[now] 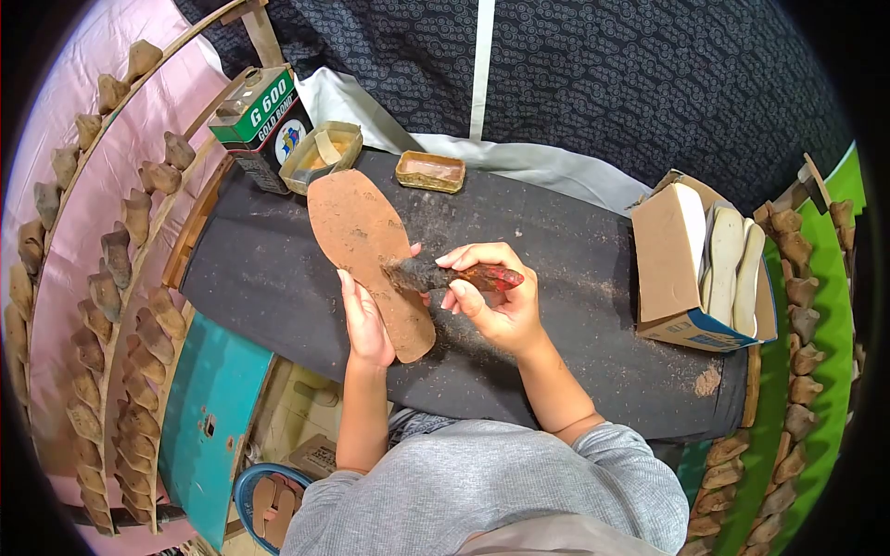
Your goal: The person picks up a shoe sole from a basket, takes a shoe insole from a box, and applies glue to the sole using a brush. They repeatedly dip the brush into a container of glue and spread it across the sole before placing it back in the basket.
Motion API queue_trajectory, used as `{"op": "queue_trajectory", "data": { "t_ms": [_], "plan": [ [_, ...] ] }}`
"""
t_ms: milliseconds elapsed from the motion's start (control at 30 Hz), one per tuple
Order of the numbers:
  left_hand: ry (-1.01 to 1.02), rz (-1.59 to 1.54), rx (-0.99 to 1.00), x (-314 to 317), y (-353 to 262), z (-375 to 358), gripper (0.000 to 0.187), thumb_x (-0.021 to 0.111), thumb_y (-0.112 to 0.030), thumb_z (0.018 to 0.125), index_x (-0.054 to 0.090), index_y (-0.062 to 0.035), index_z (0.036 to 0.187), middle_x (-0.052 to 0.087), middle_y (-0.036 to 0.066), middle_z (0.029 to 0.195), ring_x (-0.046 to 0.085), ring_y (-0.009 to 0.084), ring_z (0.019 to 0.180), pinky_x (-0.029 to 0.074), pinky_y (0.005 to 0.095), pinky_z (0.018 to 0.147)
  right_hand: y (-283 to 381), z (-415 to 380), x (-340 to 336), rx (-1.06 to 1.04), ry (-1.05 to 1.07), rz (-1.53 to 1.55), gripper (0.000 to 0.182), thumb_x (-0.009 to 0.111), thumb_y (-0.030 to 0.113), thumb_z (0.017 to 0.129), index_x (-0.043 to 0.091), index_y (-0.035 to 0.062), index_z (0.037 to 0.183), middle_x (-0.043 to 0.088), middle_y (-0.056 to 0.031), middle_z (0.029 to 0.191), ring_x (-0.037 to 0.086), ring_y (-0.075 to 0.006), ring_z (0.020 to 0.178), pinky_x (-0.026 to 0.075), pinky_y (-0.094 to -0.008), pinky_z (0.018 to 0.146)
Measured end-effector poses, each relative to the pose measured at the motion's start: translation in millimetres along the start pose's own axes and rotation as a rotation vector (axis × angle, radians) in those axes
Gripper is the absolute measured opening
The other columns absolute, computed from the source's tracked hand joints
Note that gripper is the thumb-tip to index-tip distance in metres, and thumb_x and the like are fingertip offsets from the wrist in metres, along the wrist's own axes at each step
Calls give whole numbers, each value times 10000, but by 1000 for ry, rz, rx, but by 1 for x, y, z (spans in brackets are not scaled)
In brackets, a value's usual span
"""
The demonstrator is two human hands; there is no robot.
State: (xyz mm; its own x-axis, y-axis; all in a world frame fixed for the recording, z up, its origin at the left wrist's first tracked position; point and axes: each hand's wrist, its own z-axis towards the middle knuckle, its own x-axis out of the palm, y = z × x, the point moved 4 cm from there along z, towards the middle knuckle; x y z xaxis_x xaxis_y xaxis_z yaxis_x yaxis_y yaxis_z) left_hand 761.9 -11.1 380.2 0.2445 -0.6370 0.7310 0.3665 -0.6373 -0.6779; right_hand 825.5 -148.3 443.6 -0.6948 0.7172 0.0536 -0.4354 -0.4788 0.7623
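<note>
A brown shoe sole (pixel 360 222) is held up over the dark work table, its wide end pointing to the upper left. My left hand (pixel 367 324) grips its narrower half, thumb along the near edge and fingertips showing past the far side. In my right hand (pixel 508 313) is a brush (pixel 417 274) with dark, worn bristles and a red-stained handle, pinched between thumb and fingers. The bristle end overlaps the sole's right edge near its waist. Small dark specks mark the sole's face.
A black cloth covers the table (pixel 575 371), scattered with crumbs. At the back left stand a G 600 can (pixel 262 125), a plastic tub (pixel 322 157) and a small tray (pixel 430 172). A cardboard box (pixel 669 269) of pale soles sits right. Racks of shoe lasts (pixel 116 255) flank both sides.
</note>
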Motion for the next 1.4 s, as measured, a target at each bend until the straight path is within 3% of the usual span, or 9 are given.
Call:
{"op": "queue_trajectory", "data": {
  "t_ms": [333,400,633,733,800,1000,1133,1167,1400],
  "plan": [
    [-30,-12,-22,0,1,-1,661,126,-569,963,346,-84,1355,546,158,1241,615,226,780,526,356,682,3,10,-8,168,44,-9,233,707,18,782,576,-9,973,623,-122,1022,647,-161,806,542,-272,711],
    [-8,26,-11,0,2,-1,652,124,-561,966,355,-85,1346,554,152,1227,609,223,770,520,358,680,10,14,-10,-194,103,-426,284,807,112,675,614,12,858,647,-100,902,653,-193,772,525,-281,684],
    [-28,11,1,3,0,0,649,135,-556,969,354,-73,1341,564,158,1205,604,221,771,512,364,689,13,11,-8,-256,64,-440,325,834,136,598,651,48,853,689,-101,891,679,-221,810,545,-288,694],
    [-58,-24,-9,-1,0,-1,646,137,-551,972,356,-63,1334,564,163,1200,602,221,748,511,365,680,18,9,-6,-359,80,-494,310,786,101,667,667,47,949,679,-92,904,675,-236,814,552,-313,687],
    [89,-63,0,-4,1,0,638,149,-554,970,278,-111,1411,472,196,1313,561,273,1079,502,401,890,18,7,-3,-380,106,-504,314,771,90,673,676,42,968,675,-98,919,672,-236,808,554,-311,684],
    [-37,-67,120,-13,-5,11,625,157,-563,966,283,-133,1402,453,196,1320,615,246,795,561,366,656,5,-8,10,-433,199,-438,289,749,101,685,672,35,956,658,-110,947,657,-248,768,542,-330,670],
    [215,-211,139,-4,-21,9,657,148,-570,965,271,-103,1411,472,185,1310,599,268,918,514,391,790,7,-8,11,-418,265,-407,289,749,82,660,669,47,935,652,-100,940,652,-250,754,536,-325,675],
    [35,-128,135,-4,-21,9,676,143,-581,960,273,-91,1407,470,194,1305,601,260,780,532,382,677,12,-7,12,-424,266,-408,252,767,61,620,687,17,855,675,-111,859,669,-230,713,543,-304,628],
    [-15,-49,156,-4,-17,8,661,136,-572,963,261,-96,1404,485,196,1287,610,252,834,525,382,710,22,-1,8,-451,159,-425,313,743,72,672,673,36,975,667,-111,939,665,-253,792,545,-331,704]
  ]
}}
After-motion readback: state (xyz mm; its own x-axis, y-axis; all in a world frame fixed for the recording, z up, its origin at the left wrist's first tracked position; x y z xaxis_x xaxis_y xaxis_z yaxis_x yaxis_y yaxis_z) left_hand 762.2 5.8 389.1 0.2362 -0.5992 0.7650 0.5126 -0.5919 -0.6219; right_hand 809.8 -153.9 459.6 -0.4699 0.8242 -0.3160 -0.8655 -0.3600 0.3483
